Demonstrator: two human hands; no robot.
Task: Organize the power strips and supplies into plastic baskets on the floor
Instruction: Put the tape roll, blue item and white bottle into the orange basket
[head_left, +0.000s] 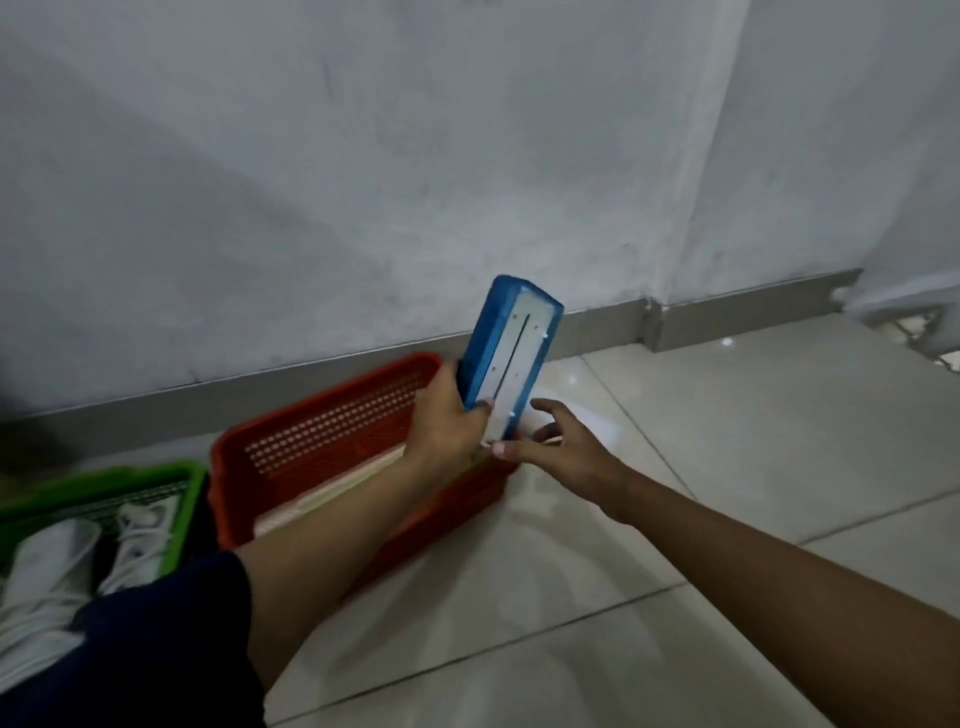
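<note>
Nearest the camera, a dark blue sleeve (156, 639) covers the left upper arm; both forearms reach forward over a glossy, pale tiled floor (675, 467) with thin grout lines.

At lower left, a green plastic basket (195, 499) with a mesh wall holds white power strips (47, 582) and white cable, their outlines soft and blurred.

Just beside it stands an orange plastic basket (322, 431), rectangular, its walls perforated in a regular grid; a pale flat item lies along its bottom, its kind unclear.

The left hand (447, 431) grips the lower end of a blue power strip (511, 356), fingers curled round its edge. The strip is a long, rounded-corner block with a white back face showing a dark slot and small screw points. It is held tilted, above the orange basket's far right corner.

The right hand (563, 441) is spread with relaxed fingers, holding nothing, a fingertip near the strip's lower end; contact cannot be told.

Beyond, a grey skirting strip (753, 312) meets a scuffed, matte white wall (415, 156).
</note>
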